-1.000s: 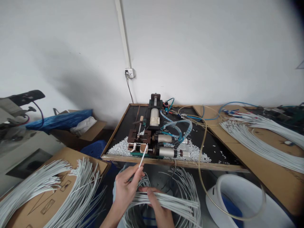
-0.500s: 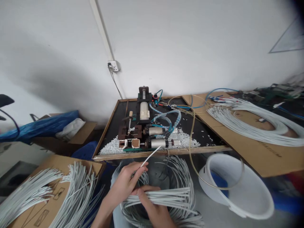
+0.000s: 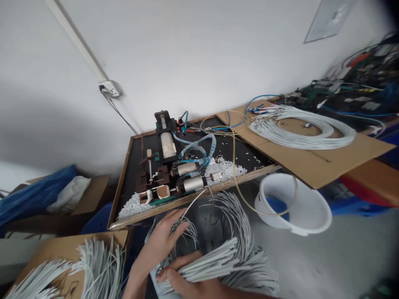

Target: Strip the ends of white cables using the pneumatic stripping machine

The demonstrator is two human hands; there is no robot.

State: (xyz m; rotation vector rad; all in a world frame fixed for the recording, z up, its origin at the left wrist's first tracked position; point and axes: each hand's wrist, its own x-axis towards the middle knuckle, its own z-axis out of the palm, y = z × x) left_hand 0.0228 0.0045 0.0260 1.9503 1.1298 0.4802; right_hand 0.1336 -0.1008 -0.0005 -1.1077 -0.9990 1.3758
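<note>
My left hand (image 3: pixel 163 236) is closed lightly around one thin white wire (image 3: pixel 195 202). The wire's free end points up and away, near the front edge of the bench. Below and to the right, my right hand (image 3: pixel 187 280) grips a thick bundle of white wires (image 3: pixel 212 261), thumb across the top. The cut ends of the bundle fan out to the right. Under both hands, more coiled wires (image 3: pixel 240 224) curve round inside a tub whose inside looks dark. Just beyond, a pneumatic machine (image 3: pixel 191 183) with metal cylinders stands on the bench.
Small white cut pieces (image 3: pixel 134 206) lie around the machine inside a wooden-edged tray (image 3: pixel 193 200). A white bucket (image 3: pixel 324 214) stands at right, with a yellowish hose (image 3: pixel 235 166) hanging before it. Coiled wires (image 3: pixel 336 139) rest on cardboard; more wire bundles (image 3: pixel 101 265) lie at left.
The view has turned right and tilted, shifting the bench leftward. My right hand has tilted the bundle so its ends angle upward. My left hand still has the single wire.
</note>
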